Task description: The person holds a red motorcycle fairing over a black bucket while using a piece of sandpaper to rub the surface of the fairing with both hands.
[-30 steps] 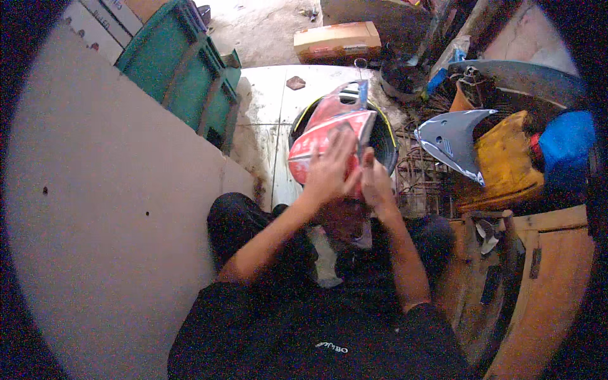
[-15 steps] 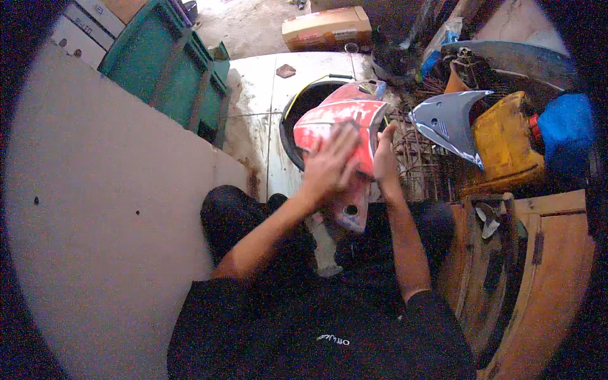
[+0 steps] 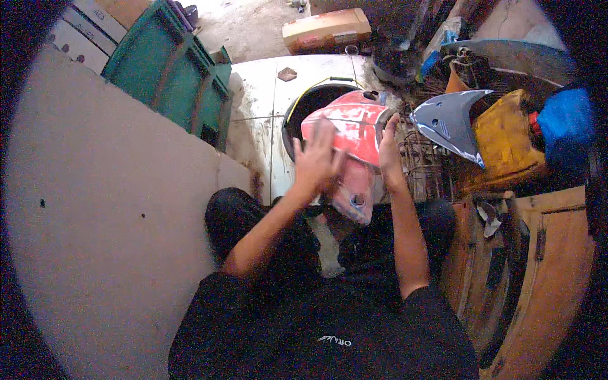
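A red motorcycle fairing panel (image 3: 360,140) with worn white patches is tilted in front of me, over a black bucket (image 3: 289,136). Its narrower lower end, with a round hole, points toward my knees. My left hand (image 3: 318,159) lies on the panel's left side, fingers spread and slightly blurred; anything under the palm is hidden. Along the right edge, my right hand (image 3: 389,157) grips the panel, thumb side up, with part of the fingers out of sight behind it.
To the right stand a grey fairing piece (image 3: 446,120), a yellow jerrycan (image 3: 510,142) and a blue container (image 3: 567,126) by a metal rack. A pale wall (image 3: 120,209) and a green cabinet (image 3: 158,69) line the left. A cardboard box (image 3: 326,30) lies beyond the white tiles.
My left hand has slid from the panel's middle to its left side. The panel has shifted slightly right, with my right hand still on its edge.
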A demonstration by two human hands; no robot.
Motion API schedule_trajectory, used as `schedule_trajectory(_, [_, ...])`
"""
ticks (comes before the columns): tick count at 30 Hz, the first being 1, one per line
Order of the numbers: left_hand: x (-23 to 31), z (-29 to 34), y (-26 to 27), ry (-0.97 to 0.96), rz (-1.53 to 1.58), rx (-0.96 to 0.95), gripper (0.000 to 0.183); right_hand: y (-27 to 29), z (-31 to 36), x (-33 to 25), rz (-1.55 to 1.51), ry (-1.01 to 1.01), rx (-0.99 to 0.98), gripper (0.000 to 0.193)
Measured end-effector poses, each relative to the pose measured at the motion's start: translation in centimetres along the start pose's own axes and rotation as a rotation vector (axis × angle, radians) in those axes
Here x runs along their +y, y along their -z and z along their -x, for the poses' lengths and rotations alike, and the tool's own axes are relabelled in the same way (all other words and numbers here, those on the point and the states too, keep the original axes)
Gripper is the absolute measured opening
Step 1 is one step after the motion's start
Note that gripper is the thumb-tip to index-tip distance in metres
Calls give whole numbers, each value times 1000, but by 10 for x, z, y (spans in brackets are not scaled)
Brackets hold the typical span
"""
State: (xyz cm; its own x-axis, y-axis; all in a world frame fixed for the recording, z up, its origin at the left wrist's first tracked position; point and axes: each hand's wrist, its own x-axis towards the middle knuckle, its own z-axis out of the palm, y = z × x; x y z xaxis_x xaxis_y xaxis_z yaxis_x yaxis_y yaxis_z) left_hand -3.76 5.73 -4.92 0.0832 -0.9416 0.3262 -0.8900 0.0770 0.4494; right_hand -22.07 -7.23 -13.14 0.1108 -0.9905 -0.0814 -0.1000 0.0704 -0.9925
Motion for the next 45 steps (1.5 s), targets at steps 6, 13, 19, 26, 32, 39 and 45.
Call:
schedule_trajectory(6, [1,5,8,-72,-52,-89,61,-21,32,-61,-6,-151,27,100])
schedule_trajectory(13, [19,29,17,-55,-90,-34,68,-29,24,-46,290,109,148,92])
schedule_trajectory(19, [9,10,19,289,2,-66,71,-12,15,-29,825,19,2,72])
schedule_trajectory(26, [3,36,21,95,28,-91,70,-10,8,-27,247,-64,142,87])
schedule_trajectory(32, [-8,12,22,257,15,-15,68,-13,22,-53,300,-122,27,90])
schedule_trajectory(39, [21,45,25,-104,-108,20,70,-25,31,-64,306,53,120,86])
schedule_trajectory(45, [34,49,27,13,-226,23,79,-18,39,-91,230,-250,-44,71])
